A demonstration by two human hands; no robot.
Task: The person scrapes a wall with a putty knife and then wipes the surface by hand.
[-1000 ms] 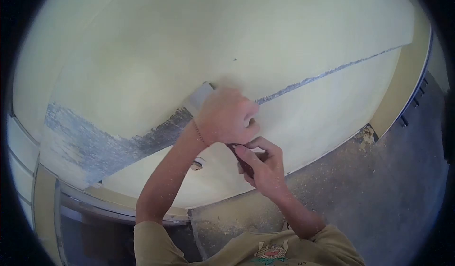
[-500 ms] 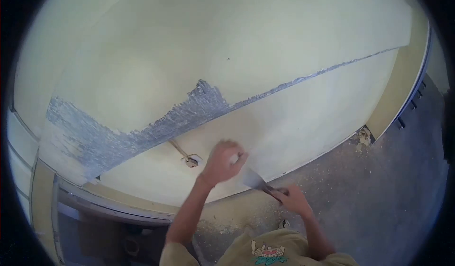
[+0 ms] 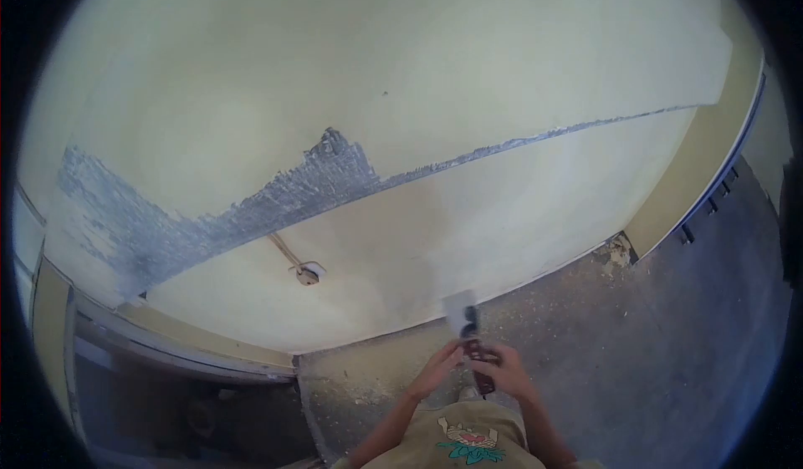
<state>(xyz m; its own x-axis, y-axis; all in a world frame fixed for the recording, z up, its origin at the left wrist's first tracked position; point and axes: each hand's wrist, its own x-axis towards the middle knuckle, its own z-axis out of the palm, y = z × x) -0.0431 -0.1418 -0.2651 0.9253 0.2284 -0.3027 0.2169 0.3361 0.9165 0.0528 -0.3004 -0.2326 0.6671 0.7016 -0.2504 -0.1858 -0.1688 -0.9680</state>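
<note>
A scraper (image 3: 481, 379) with a wide pale blade and a dark red handle is held upright in front of my body, blade pointing toward the wall's foot. My right hand (image 3: 508, 374) is wrapped around its handle from the right. From the left, the fingers of my left hand (image 3: 437, 370) are bent together against the upper handle, just under the blade. Slight blur hides the fingertips. Beyond the blade stands the wall (image 3: 502, 210), painted pale, with a grey, rough scraped patch (image 3: 276, 206) running across it.
A socket box (image 3: 309, 275) with a conduit hangs on the lower wall. Paint flakes lie on the grey floor (image 3: 585, 369). A broken corner (image 3: 619, 250) shows at the wall's right base. At lower left is a ledge (image 3: 184, 348) above a dark recess.
My left hand has come down from in front of the wall to the scraper. The scraper has turned more upright and sits closer to my body. The view has shifted slightly.
</note>
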